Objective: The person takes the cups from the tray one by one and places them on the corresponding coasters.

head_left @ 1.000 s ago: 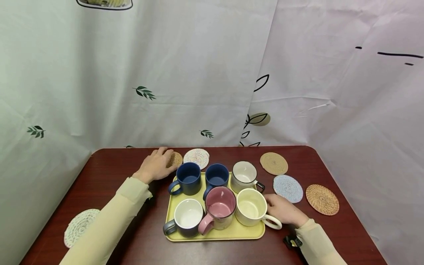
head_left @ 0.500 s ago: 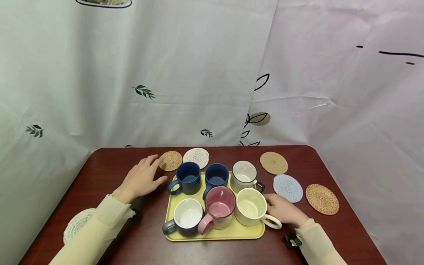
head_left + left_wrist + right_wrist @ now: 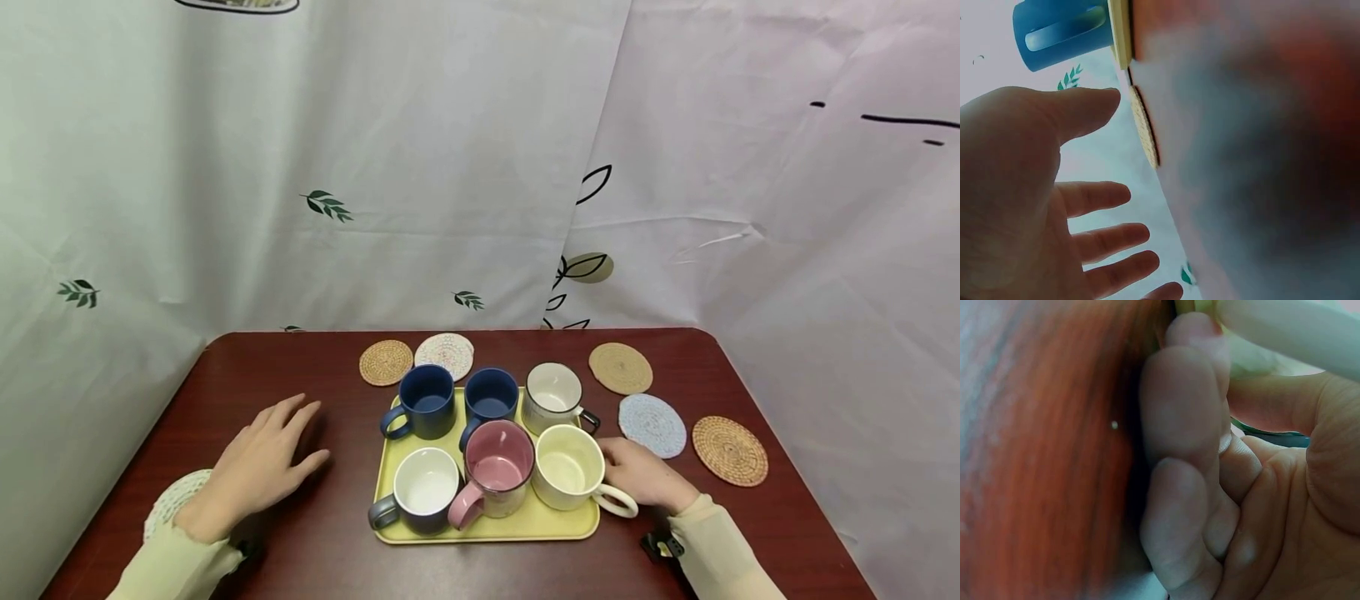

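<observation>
A yellow tray [image 3: 525, 527] holds several mugs. At the back are two blue mugs [image 3: 427, 402] [image 3: 491, 396] and a white mug [image 3: 553, 396] with a black handle. In front stand a grey mug [image 3: 426, 492] with a white inside, a pink mug [image 3: 498, 467] and a cream mug [image 3: 567, 468]. My right hand [image 3: 641, 475] is at the tray's right edge beside the cream mug, its fingers curled against the rim; the cream mug partly hides the fingertips. My left hand [image 3: 258, 467] hovers left of the tray, fingers spread, holding nothing.
Round woven coasters lie about the table: a tan one [image 3: 386, 363] and a speckled white one [image 3: 447, 357] at the back, a beige [image 3: 621, 368], a light blue [image 3: 652, 426] and a brown one [image 3: 730, 451] at right. A white coaster [image 3: 168, 497] is partly under the left forearm.
My left hand has drawn back from the tan coaster, leftward and toward me, uncovering that coaster. My right hand, the tray and the mugs stay put.
</observation>
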Available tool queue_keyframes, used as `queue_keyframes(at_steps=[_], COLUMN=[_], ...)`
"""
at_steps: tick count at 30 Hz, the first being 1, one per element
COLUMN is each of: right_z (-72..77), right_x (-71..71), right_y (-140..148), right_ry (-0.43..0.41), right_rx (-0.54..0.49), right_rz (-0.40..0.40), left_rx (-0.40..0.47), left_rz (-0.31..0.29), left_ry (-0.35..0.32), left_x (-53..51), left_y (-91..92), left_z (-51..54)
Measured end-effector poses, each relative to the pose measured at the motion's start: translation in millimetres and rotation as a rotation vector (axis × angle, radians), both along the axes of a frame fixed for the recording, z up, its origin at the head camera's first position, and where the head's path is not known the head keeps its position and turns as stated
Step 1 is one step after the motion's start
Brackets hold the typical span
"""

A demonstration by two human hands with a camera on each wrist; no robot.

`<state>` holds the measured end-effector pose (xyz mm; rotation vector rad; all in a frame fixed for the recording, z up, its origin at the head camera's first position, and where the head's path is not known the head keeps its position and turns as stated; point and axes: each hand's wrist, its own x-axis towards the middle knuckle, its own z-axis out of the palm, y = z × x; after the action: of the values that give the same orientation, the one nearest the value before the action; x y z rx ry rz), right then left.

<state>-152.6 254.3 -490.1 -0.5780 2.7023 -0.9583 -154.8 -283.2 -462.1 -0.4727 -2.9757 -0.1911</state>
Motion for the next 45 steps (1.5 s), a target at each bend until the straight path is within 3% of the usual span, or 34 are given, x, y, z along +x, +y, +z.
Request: queue_keyframes(at_steps=[6, 12, 19, 27, 40, 45], right_z=[-1.9, -3.8, -3.7, -2.7, -0.2, -0.9], right_x=[-0.2, 0.9, 0.6, 0.6, -0.8, -0.7], right_y=[-1, -1, 0, 1, 1, 1], right_ry=[-0.01, -0.011, -0.004, -0.002, 0.012, 0.008], right_rx=[-0.002, 0.005, -0.006, -0.012, 0.002, 0.003], right_rz=[-0.002, -0.009, -0.001, 0.001, 0.003, 0.0], left_rx=[0.001, -0.021, 0.002, 0.023, 0.013, 0.02], left_rz=[0.065, 0.159, 0.251, 0.295, 0.298, 0.262], left_ry=[-0.019, -0.074, -0.151, -0.23, -0.245, -0.219], left_x=[29.2, 51.5, 68.2, 77.3, 75.0, 71.3], left_y=[-21.8, -52.8, -83.8, -98.0, -100.4, -96.0], left_z=[-8.3, -16.9, -27.4, -36.6, -36.6, -32.2])
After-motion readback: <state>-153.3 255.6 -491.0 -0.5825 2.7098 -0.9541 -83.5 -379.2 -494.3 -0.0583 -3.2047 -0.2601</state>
